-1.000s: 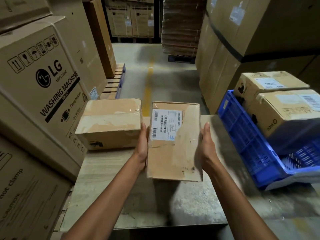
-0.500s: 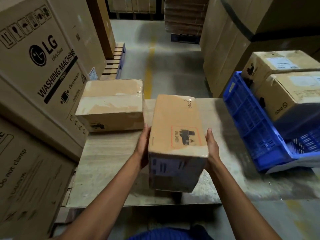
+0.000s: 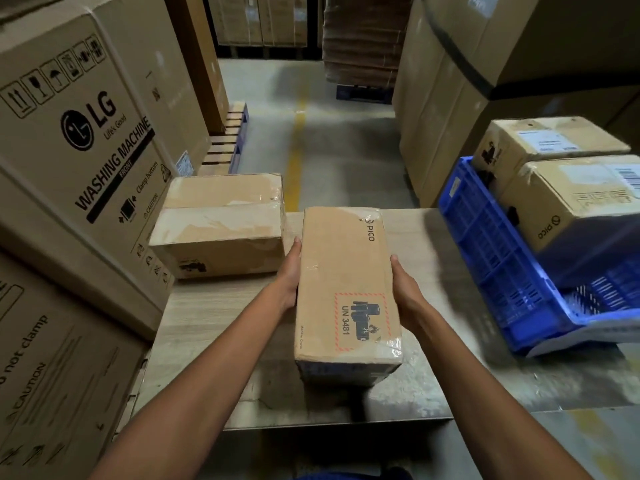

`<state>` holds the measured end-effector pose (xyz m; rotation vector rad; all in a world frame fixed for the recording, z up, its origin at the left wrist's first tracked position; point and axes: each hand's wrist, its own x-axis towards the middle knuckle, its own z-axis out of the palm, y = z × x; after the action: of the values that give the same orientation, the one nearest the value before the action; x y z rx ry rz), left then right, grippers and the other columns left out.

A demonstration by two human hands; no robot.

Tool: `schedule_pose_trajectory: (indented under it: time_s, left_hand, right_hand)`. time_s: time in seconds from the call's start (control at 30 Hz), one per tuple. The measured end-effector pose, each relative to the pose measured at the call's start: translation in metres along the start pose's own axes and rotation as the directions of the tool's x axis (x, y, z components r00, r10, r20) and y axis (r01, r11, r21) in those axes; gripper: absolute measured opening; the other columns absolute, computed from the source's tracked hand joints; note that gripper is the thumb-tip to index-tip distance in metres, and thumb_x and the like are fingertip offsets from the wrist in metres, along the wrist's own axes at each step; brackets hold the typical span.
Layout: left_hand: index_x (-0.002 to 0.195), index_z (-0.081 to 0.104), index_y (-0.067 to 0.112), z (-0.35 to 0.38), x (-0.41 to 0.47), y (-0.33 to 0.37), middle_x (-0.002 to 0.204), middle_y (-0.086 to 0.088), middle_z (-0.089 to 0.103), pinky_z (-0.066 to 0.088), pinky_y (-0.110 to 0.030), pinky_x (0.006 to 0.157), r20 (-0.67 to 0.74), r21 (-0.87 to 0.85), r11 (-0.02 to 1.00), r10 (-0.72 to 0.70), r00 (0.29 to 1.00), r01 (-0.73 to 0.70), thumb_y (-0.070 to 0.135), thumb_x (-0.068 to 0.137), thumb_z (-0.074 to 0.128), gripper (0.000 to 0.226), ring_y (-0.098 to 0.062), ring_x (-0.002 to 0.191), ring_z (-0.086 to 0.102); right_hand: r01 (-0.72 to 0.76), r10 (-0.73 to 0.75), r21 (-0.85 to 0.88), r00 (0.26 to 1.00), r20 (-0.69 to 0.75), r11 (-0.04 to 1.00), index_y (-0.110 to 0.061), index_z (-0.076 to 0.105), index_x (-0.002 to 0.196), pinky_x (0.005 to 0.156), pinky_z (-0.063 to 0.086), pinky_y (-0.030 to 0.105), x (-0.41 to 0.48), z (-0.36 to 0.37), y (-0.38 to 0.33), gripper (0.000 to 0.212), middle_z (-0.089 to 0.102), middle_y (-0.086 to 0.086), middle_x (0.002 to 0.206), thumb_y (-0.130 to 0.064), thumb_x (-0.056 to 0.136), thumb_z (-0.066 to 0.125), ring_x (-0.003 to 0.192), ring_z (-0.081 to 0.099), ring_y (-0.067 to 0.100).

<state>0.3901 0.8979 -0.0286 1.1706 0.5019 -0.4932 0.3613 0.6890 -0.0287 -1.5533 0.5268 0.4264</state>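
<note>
I hold a long cardboard box (image 3: 346, 271) marked PICO and UN 3481 between both hands, just above the low platform (image 3: 214, 313). My left hand (image 3: 289, 275) presses flat against its left side. Against the right side lies my right hand (image 3: 403, 289), fingers straight. The face with the red battery warning label is up, and the near end shows a bluish label. A second taped cardboard box (image 3: 221, 220) lies on the platform to the left of it, apart from my hands.
A blue plastic crate (image 3: 495, 258) on the right holds two PICO cartons (image 3: 568, 199). Large LG washing machine cartons (image 3: 79, 140) wall in the left side. More tall cartons (image 3: 450, 81) stand at the right. An aisle with a yellow floor line (image 3: 296, 143) runs ahead.
I have turned the box over: the shipping-label face that was up now faces me at the near end, and the warning-label face is on top.
</note>
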Motion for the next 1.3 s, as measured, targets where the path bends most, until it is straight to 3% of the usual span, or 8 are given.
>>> schedule_pose_trajectory:
  time_s: [0.27, 0.4, 0.6, 0.77, 0.9, 1.0, 1.13, 1.3]
  left_hand:
    - [0.112, 0.073, 0.018, 0.010, -0.025, 0.038, 0.113, -0.016, 0.073, 0.054, -0.045, 0.091, 0.098, -0.082, 0.969, 0.239, 0.966, -0.231, 0.065, 0.102, 0.018, 0.074, -0.030, 0.105, 0.069]
    - [0.113, 0.067, 0.022, 0.020, -0.032, 0.032, 0.093, -0.004, 0.078, 0.060, -0.030, 0.067, 0.053, -0.037, 0.932, 0.362, 0.931, -0.361, 0.051, 0.107, 0.022, 0.054, -0.016, 0.086, 0.075]
    - [0.128, 0.065, 0.015, 0.007, -0.029, 0.003, 0.122, -0.014, 0.070, 0.054, -0.039, 0.095, 0.110, -0.095, 0.962, 0.267, 0.957, -0.257, 0.056, 0.102, 0.033, 0.058, -0.028, 0.114, 0.067]
    - [0.117, 0.068, 0.016, 0.008, -0.035, -0.004, 0.109, -0.006, 0.075, 0.057, -0.026, 0.083, -0.003, -0.049, 0.914, 0.403, 0.915, -0.403, 0.039, 0.106, 0.039, 0.039, -0.020, 0.104, 0.071]
    - [0.109, 0.067, 0.025, 0.005, -0.039, 0.004, 0.107, 0.007, 0.068, 0.049, -0.019, 0.090, -0.144, 0.476, 0.579, 0.793, 0.591, -0.662, 0.021, 0.103, 0.049, 0.019, -0.003, 0.103, 0.062]
    - [0.095, 0.072, 0.012, 0.005, -0.047, 0.007, 0.095, 0.000, 0.066, 0.048, -0.021, 0.080, 0.169, 0.683, 0.098, 0.943, 0.287, -0.724, 0.020, 0.097, 0.050, 0.023, -0.010, 0.091, 0.059]
    - [0.086, 0.069, 0.007, 0.019, -0.051, 0.003, 0.087, -0.004, 0.062, 0.048, -0.038, 0.075, 0.456, 0.723, -0.197, 0.856, 0.243, -0.663, 0.020, 0.093, 0.054, 0.021, -0.020, 0.085, 0.056]
    - [0.090, 0.070, 0.010, 0.022, -0.049, -0.008, 0.091, -0.002, 0.061, 0.046, -0.036, 0.075, 0.521, 0.748, -0.301, 0.819, 0.242, -0.591, 0.017, 0.090, 0.059, 0.013, -0.020, 0.087, 0.055]
  right_hand:
    - [0.203, -0.190, 0.194, 0.978, -0.080, 0.960, -0.023, 0.064, 0.115, 0.108, 0.046, 0.051, -0.014, -0.002, -0.045, 0.057, 0.066, 0.009, 0.127, -0.062, 0.104, 0.024, 0.120, 0.061, 0.028]
    - [0.242, -0.217, 0.219, 0.967, -0.136, 0.945, -0.019, 0.068, 0.102, 0.087, 0.054, 0.039, -0.015, -0.002, -0.048, 0.056, 0.072, 0.005, 0.101, -0.057, 0.106, 0.028, 0.099, 0.067, 0.020]
    - [0.134, -0.116, 0.258, 0.990, -0.086, 0.957, -0.009, 0.065, 0.125, 0.104, 0.049, 0.052, 0.000, -0.003, -0.016, 0.075, 0.074, 0.014, 0.115, -0.068, 0.100, 0.028, 0.111, 0.069, 0.032]
    - [0.210, -0.180, 0.247, 0.974, -0.137, 0.946, -0.003, 0.066, 0.118, 0.088, 0.057, 0.041, -0.006, -0.002, -0.017, 0.056, 0.075, 0.014, 0.110, -0.050, 0.106, 0.037, 0.106, 0.071, 0.030]
    - [0.494, -0.533, -0.201, 0.792, -0.299, 0.846, -0.018, 0.064, 0.125, 0.091, 0.055, 0.036, -0.028, -0.002, -0.029, 0.028, 0.065, 0.005, 0.132, -0.030, 0.100, 0.059, 0.121, 0.061, 0.018]
    - [0.578, -0.786, -0.588, 0.594, -0.172, 0.566, -0.014, 0.072, 0.115, 0.103, 0.042, 0.030, -0.040, 0.003, -0.030, 0.022, 0.060, 0.003, 0.140, -0.021, 0.094, 0.069, 0.127, 0.054, 0.016]
    - [0.598, -0.895, -0.745, 0.447, 0.005, 0.295, -0.013, 0.076, 0.099, 0.095, 0.053, 0.040, -0.034, 0.013, -0.018, 0.012, 0.070, 0.006, 0.123, -0.016, 0.088, 0.072, 0.116, 0.063, 0.024]
    - [0.579, -0.912, -0.786, 0.408, 0.051, 0.215, -0.014, 0.074, 0.098, 0.096, 0.050, 0.040, -0.037, 0.016, -0.010, 0.028, 0.074, 0.003, 0.113, -0.029, 0.092, 0.052, 0.118, 0.063, 0.026]
